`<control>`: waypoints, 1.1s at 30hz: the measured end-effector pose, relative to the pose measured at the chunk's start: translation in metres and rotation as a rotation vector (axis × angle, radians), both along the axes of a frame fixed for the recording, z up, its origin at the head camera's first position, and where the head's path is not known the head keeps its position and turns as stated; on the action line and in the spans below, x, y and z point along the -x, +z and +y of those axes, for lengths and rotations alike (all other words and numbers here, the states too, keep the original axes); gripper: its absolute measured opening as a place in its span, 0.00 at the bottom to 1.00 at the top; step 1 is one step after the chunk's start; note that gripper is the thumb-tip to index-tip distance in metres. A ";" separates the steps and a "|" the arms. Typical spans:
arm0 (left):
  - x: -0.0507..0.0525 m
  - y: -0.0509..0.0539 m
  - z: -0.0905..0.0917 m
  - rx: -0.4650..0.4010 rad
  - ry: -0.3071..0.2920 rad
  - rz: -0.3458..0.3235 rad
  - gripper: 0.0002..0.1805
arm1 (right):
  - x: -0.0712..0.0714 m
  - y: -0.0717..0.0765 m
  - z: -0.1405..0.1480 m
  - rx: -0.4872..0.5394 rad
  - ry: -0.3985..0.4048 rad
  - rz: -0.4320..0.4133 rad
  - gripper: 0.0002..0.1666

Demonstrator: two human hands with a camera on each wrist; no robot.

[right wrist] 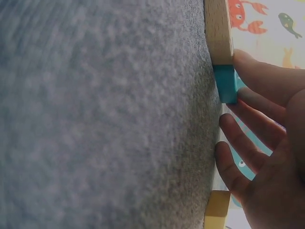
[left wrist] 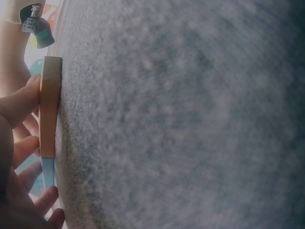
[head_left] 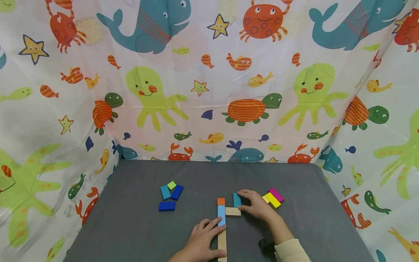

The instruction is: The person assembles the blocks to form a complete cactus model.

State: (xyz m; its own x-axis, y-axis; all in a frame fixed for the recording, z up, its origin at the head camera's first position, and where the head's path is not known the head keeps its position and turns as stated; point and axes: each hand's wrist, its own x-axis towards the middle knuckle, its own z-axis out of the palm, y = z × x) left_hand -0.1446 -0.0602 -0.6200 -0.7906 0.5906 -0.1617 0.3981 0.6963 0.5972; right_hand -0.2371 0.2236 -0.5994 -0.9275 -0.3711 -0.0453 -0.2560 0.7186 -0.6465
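Using left hand [head_left: 203, 241], straight-fingered and unclamped, steady light blue block [head_left: 221, 211] and long wooden block [head_left: 222, 238] in line. Against far side of short wooden block [head_left: 232, 212], gently square teal block [head_left: 236, 200] with right hand [head_left: 256, 204]: touching it, but cannot tell whether pinching.

No readable text, label, brand, number or sign in any view. Curtain [head_left: 199, 123]: printed sea animals and stars, pictures only, no legible lettering. Blocks [head_left: 221, 211]: plain coloured or bare wood faces, no writing visible. Black device [head_left: 266, 246] beside right sleeve [head_left: 291, 251]: markings too small to read.
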 end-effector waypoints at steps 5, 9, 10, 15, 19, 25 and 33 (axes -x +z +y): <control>0.000 -0.003 0.001 -0.013 0.011 -0.011 0.42 | -0.001 0.000 -0.001 0.036 -0.005 0.011 0.34; 0.000 -0.001 0.000 -0.012 0.008 -0.018 0.42 | -0.004 0.003 -0.001 0.101 -0.022 0.035 0.33; 0.000 0.001 0.000 -0.008 0.008 -0.023 0.42 | -0.005 0.004 0.000 0.109 -0.029 0.046 0.33; -0.002 0.006 0.001 0.004 0.021 -0.040 0.42 | -0.007 0.011 0.003 0.116 -0.086 0.099 0.32; 0.000 0.001 0.001 -0.015 0.022 -0.019 0.42 | -0.008 0.014 0.011 0.101 -0.122 0.141 0.32; -0.002 0.001 0.000 -0.033 0.015 0.006 0.42 | -0.010 0.018 0.027 0.093 -0.152 0.195 0.31; -0.004 0.012 0.001 0.003 0.020 -0.025 0.42 | -0.012 0.018 0.052 0.067 -0.211 0.233 0.30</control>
State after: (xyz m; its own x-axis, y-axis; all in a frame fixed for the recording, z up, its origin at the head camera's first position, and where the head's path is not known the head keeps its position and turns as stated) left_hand -0.1402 -0.0594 -0.6078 -0.7977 0.5745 -0.1834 0.3689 0.7055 0.6052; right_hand -0.2250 0.2758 -0.5810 -0.9667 -0.1649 0.1956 -0.2530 0.7292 -0.6358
